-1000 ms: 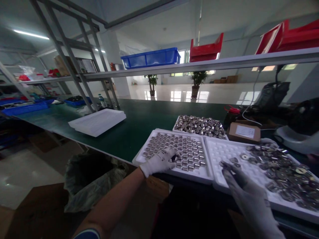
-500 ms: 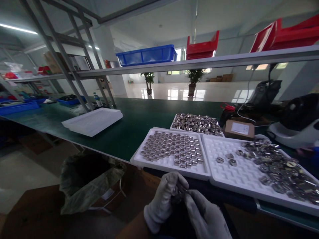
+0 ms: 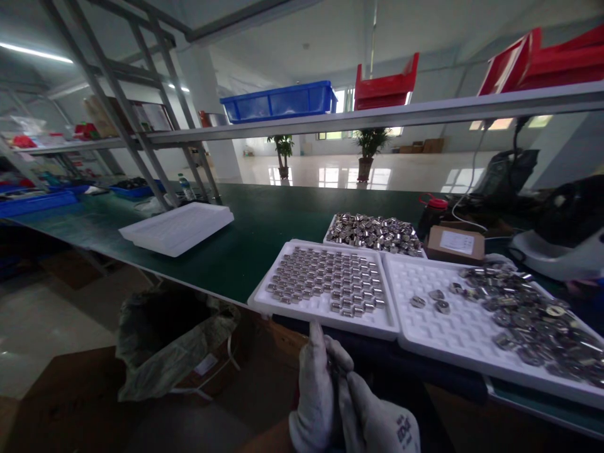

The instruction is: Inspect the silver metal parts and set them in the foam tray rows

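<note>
Both my hands wear white gloves and meet low in the view, below the bench edge. My left hand [image 3: 315, 396] has its fingers closed with one finger raised, pressed against my right hand [image 3: 377, 418]. Between them sits a small dark metal part [image 3: 336, 370] that I cannot make out clearly. Just beyond them a white tray [image 3: 325, 311] holds rows of small shiny metal cylinders [image 3: 330, 280]. To its right, a second white tray [image 3: 425, 327] carries loose metal washers and parts [image 3: 519, 308].
A third tray heaped with metal pieces [image 3: 372, 231] stands behind, beside a small cardboard box [image 3: 455, 242]. Stacked white trays [image 3: 177, 228] lie left on the green bench [image 3: 264, 220]. A bagged bin [image 3: 165, 333] sits on the floor. Blue and red bins rest on the shelf above.
My left hand left the cylinder tray and my right hand left the washer tray. Both came down together below the bench edge and now press closer, the left finger raised.
</note>
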